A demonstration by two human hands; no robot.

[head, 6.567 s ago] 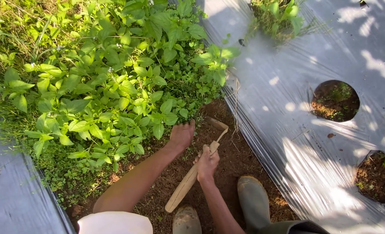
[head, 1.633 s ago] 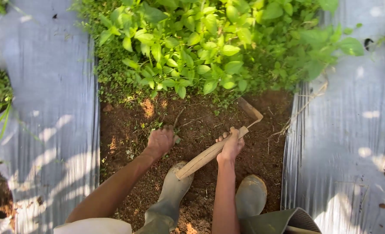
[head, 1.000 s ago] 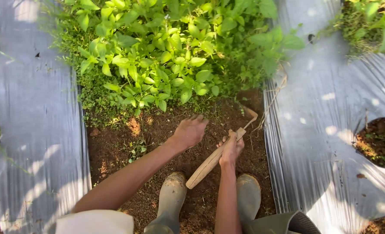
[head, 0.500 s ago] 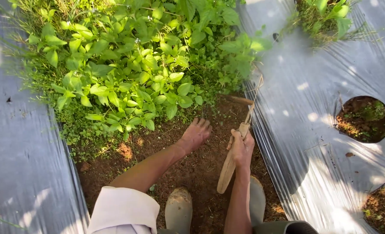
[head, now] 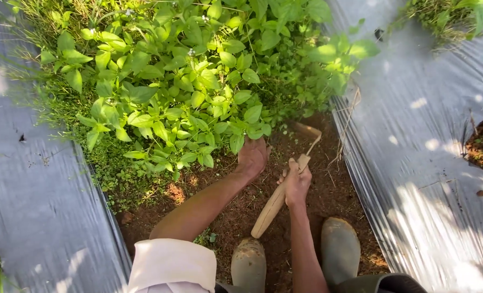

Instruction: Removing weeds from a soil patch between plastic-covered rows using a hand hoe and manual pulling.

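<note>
Left hand [head: 252, 156] reaches into leafy weeds [head: 187, 92] at frame center, grip unclear; right hand [head: 295, 183] clamped on wooden-handled hoe [head: 276, 201], blade in bare soil [head: 328, 190] between silver mulch sheets [head: 431, 163].

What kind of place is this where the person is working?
Most likely a farm or vegetable field: silver plastic mulch with planting holes covers raised beds, leafy weeds fill the soil furrow between, and the right hand holds a wooden-handled hoe.
</note>
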